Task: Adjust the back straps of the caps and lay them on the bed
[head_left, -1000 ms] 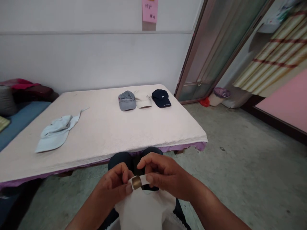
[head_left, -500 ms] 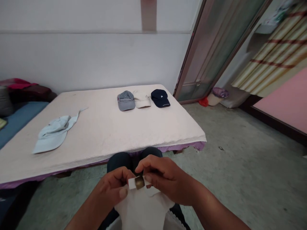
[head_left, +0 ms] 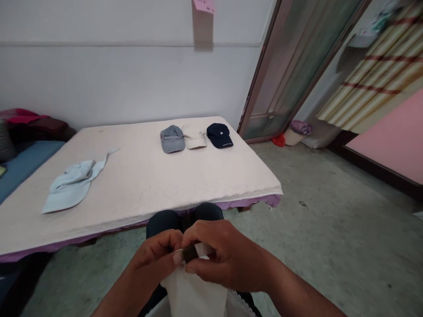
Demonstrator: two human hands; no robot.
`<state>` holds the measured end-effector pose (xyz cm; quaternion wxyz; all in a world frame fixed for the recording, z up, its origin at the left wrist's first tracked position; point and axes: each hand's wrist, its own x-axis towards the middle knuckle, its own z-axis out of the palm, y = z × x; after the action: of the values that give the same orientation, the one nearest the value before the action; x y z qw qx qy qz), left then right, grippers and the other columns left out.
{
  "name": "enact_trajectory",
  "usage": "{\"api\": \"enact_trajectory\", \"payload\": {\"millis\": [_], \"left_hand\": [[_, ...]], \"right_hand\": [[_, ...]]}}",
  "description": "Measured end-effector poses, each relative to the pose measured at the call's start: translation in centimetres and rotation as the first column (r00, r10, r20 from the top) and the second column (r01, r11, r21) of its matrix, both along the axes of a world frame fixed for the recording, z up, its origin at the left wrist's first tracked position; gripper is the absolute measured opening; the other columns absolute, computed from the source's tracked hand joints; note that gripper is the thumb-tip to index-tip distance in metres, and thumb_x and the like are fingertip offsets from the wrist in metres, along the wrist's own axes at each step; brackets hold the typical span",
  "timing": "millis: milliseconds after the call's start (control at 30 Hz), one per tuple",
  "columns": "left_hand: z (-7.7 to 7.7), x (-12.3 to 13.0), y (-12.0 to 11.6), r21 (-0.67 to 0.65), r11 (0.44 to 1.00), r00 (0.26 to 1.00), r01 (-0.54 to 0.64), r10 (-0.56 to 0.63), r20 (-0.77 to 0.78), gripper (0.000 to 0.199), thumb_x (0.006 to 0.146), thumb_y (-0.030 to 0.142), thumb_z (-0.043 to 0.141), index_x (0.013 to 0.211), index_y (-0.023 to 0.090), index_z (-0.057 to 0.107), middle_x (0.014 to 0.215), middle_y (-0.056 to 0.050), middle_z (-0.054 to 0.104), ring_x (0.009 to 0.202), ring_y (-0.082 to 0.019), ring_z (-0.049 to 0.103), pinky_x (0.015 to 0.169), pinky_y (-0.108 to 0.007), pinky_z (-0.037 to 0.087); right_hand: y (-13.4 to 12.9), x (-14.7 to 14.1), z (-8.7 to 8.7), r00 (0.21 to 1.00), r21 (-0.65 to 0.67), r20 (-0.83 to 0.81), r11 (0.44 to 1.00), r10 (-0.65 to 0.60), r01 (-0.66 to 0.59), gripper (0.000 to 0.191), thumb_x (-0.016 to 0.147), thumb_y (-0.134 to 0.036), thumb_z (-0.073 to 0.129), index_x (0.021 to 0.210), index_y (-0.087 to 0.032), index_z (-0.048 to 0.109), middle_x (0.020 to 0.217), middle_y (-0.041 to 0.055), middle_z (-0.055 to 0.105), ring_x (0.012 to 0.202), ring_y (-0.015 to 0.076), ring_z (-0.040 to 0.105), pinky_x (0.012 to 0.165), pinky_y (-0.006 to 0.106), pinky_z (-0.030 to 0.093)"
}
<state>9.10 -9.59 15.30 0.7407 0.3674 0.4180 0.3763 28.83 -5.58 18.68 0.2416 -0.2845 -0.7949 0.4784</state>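
Observation:
Above my lap is a white cap (head_left: 194, 293), its crown hanging down below my fingers. A brassy buckle (head_left: 189, 254) sits on its white strap (head_left: 202, 249), between my two hands. My left hand (head_left: 153, 257) is closed, thumb and fingers pinching the strap at the buckle's left edge. From the other side, my right hand (head_left: 228, 255) curls round the strap, with its fingertips against the buckle. Part of the strap is hidden inside the right fingers, and the cap's brim cannot be made out.
On the bed (head_left: 139, 180) lie a grey cap (head_left: 172, 139), a cream cap (head_left: 195, 137) and a navy cap (head_left: 220, 135) in a row. A pale blue cap (head_left: 69, 187) lies at the left, its strap undone. A bin (head_left: 294, 134) stands by the glass door (head_left: 280, 66).
The buckle has turned and come closer to my left thumb. My right hand has shifted slightly left and now wraps the strap on the buckle's right side.

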Motion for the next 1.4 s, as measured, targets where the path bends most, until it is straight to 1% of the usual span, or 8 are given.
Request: {"api": "enact_trajectory", "payload": {"millis": [133, 333, 500, 767, 900, 1033, 1200, 1400], "left_hand": [[0.3, 0.3, 0.1, -0.034, 0.999, 1.0, -0.015, 0.016, 0.025, 0.026, 0.076, 0.034, 0.071, 0.067, 0.017, 0.054, 0.064, 0.002, 0.05, 0.056, -0.009, 0.041, 0.051, -0.02, 0.03], [1.1, 0.5, 0.1, -0.139, 0.987, 0.995, -0.077, 0.084, 0.045, 0.019, 0.074, 0.03, 0.073, 0.068, 0.018, 0.061, 0.064, 0.003, 0.053, 0.056, -0.009, 0.043, 0.052, -0.019, 0.032], [1.0, 0.4, 0.0, -0.128, 0.986, 0.991, -0.106, 0.116, 0.072, 0.015, 0.072, 0.028, 0.073, 0.066, 0.018, 0.062, 0.066, 0.003, 0.053, 0.057, -0.009, 0.044, 0.052, -0.02, 0.034], [0.5, 0.6, -0.1, -0.11, 0.99, 0.994, -0.09, 0.095, 0.048, 0.018, 0.073, 0.026, 0.074, 0.064, 0.017, 0.06, 0.065, 0.003, 0.052, 0.056, -0.009, 0.042, 0.051, -0.02, 0.031], [0.9, 0.6, -0.1, -0.127, 0.989, 0.996, -0.077, 0.082, 0.03, 0.021, 0.071, 0.026, 0.072, 0.06, 0.017, 0.057, 0.067, 0.002, 0.052, 0.057, -0.01, 0.043, 0.052, -0.021, 0.032], [0.8, 0.5, -0.1, -0.119, 0.99, 0.997, -0.075, 0.078, 0.021, 0.023, 0.071, 0.029, 0.069, 0.058, 0.018, 0.053, 0.07, 0.002, 0.052, 0.058, -0.011, 0.043, 0.052, -0.023, 0.033], [0.4, 0.7, -0.2, -0.081, 0.989, 0.993, -0.122, 0.121, -0.014, 0.018, 0.066, 0.019, 0.066, 0.058, 0.018, 0.05, 0.068, 0.002, 0.052, 0.057, -0.011, 0.041, 0.05, -0.023, 0.029], [0.5, 0.8, -0.1, -0.136, 0.986, 0.986, -0.098, 0.115, 0.122, 0.013, 0.062, 0.017, 0.063, 0.058, 0.018, 0.05, 0.065, 0.001, 0.05, 0.058, -0.012, 0.041, 0.052, -0.024, 0.032]], "right_hand": [[0.4, 0.1, -0.5, 1.0, 0.045, -0.01, 0.999, -0.011, 0.012, 0.015, 0.077, -0.016, 0.067, 0.091, -0.018, 0.062, 0.08, -0.0029, 0.059, 0.064, 0.0079, 0.05, 0.059, 0.019, 0.038], [0.6, 0.2, -1.8, 0.989, -0.04, -0.14, 0.998, -0.046, 0.041, 0.017, 0.079, -0.024, 0.068, 0.094, -0.019, 0.063, 0.08, -0.0027, 0.057, 0.063, 0.0071, 0.048, 0.058, 0.019, 0.037], [0.2, 0.1, -2.3, 0.983, -0.068, -0.162, 0.995, -0.09, 0.08, 0.016, 0.078, -0.019, 0.063, 0.094, -0.017, 0.062, 0.079, -0.0018, 0.056, 0.063, 0.0075, 0.049, 0.055, 0.018, 0.038], [0.1, -0.1, -1.9, 0.99, -0.032, -0.114, 0.997, -0.079, 0.076, 0.025, 0.07, -0.027, 0.075, 0.089, -0.019, 0.06, 0.08, -0.0025, 0.056, 0.067, 0.009, 0.051, 0.058, 0.019, 0.04], [0.1, -0.1, -1.7, 0.993, 0.035, -0.079, 0.995, -0.086, 0.089, 0.017, 0.073, -0.019, 0.068, 0.087, -0.018, 0.059, 0.076, -0.0034, 0.056, 0.066, 0.0084, 0.051, 0.057, 0.019, 0.038], [0.4, 0.2, -1.9, 0.995, 0.031, -0.079, 0.997, -0.068, 0.07, 0.018, 0.075, -0.022, 0.07, 0.09, -0.018, 0.06, 0.078, -0.0033, 0.058, 0.067, 0.0082, 0.052, 0.059, 0.019, 0.038], [0.6, 0.5, -1.9, 0.996, 0.047, -0.089, 0.998, -0.029, 0.033, 0.021, 0.077, -0.023, 0.072, 0.095, -0.017, 0.062, 0.08, -0.0027, 0.059, 0.07, 0.0085, 0.054, 0.063, 0.019, 0.039], [0.7, 0.6, -2.0, 0.996, 0.051, -0.093, 0.999, -0.008, 0.013, 0.02, 0.076, -0.023, 0.072, 0.093, -0.016, 0.064, 0.079, -0.0031, 0.058, 0.068, 0.0074, 0.054, 0.061, 0.019, 0.039]]}}
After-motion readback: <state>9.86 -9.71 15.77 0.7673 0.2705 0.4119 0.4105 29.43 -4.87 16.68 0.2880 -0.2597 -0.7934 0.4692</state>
